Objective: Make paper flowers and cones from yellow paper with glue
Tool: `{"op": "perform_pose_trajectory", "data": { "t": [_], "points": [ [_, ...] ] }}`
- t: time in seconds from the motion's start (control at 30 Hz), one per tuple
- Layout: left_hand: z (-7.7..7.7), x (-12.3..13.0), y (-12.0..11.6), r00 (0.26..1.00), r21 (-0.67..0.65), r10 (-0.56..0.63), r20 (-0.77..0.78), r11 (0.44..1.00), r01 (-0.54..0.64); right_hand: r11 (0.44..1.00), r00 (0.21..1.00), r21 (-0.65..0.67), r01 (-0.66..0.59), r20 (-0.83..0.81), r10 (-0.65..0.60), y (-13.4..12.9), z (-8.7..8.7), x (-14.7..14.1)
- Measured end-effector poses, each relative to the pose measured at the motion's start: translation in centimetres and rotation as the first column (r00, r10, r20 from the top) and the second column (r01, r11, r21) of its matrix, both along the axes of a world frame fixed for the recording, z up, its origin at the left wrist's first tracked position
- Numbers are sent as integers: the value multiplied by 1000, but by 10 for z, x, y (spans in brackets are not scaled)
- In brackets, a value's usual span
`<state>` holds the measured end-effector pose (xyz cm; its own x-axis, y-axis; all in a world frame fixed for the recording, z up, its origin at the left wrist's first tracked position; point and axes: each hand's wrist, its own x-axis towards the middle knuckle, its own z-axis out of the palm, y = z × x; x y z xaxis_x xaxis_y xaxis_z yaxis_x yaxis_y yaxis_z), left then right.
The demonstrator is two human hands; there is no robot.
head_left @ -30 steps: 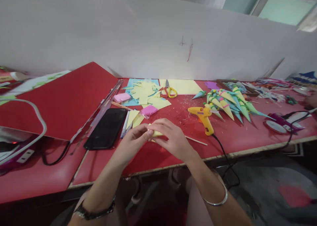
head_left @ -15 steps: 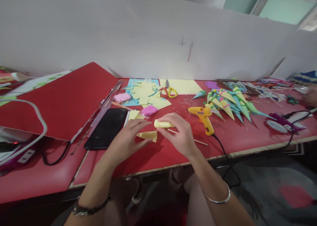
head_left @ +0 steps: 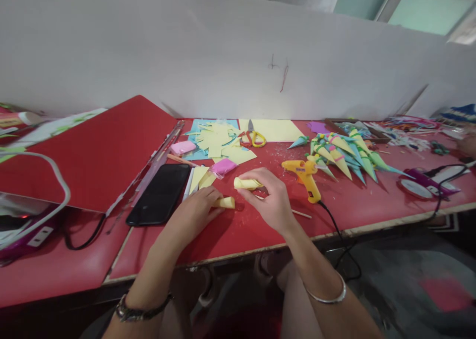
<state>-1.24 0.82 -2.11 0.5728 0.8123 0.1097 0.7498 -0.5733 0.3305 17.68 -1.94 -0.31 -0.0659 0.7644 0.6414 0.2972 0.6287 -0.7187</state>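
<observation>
A curled strip of yellow paper [head_left: 227, 202] lies low over the red tabletop, with my left hand [head_left: 201, 205] closed on its left end. My right hand [head_left: 269, 193] pinches a rolled piece of yellow paper [head_left: 245, 183] between thumb and fingers, just above and to the right of that strip. The two papers are apart. Beneath my right hand a thin wooden stick [head_left: 301, 213] pokes out, part of it hidden. Right of that hand lies a yellow glue gun [head_left: 307, 175], its nozzle pointing right.
A black phone [head_left: 159, 195] lies left of my left hand. Scissors [head_left: 255, 136] and yellow paper scraps [head_left: 213, 138] are further back. Several paper cones [head_left: 340, 153] are heaped at the right. A large red board [head_left: 85, 155] covers the left side. Another person's hand [head_left: 466, 143] shows far right.
My left hand, open over the curled strip before, has come down and closed on it. My right hand still holds its rolled paper and has barely moved.
</observation>
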Motion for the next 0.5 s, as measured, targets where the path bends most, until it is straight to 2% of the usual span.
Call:
{"op": "perform_pose_trajectory", "data": {
  "t": [0.1, 0.17, 0.23, 0.4, 0.5],
  "points": [
    [3, -3, -3, 997, -46, 29, 69, 999, -26, 978, 965, -184, -94, -257, 45, 1, -2, -1],
    [6, -3, -5, 990, -73, 76, 118, 995, -67, 936, 891, -283, -210, -450, 64, 3, -5, -1],
    [8, -2, -7, 980, -61, 106, 166, 993, -97, 895, 823, -321, -309, -561, 83, 4, -7, -2],
    [13, 6, -14, 964, 7, 116, 240, 993, -121, 835, 765, -350, -425, -631, 125, 2, -8, -9],
    [14, 10, -18, 969, 55, 124, 213, 989, -138, 844, 771, -339, -415, -624, 128, 0, -6, -12]
  ]
}}
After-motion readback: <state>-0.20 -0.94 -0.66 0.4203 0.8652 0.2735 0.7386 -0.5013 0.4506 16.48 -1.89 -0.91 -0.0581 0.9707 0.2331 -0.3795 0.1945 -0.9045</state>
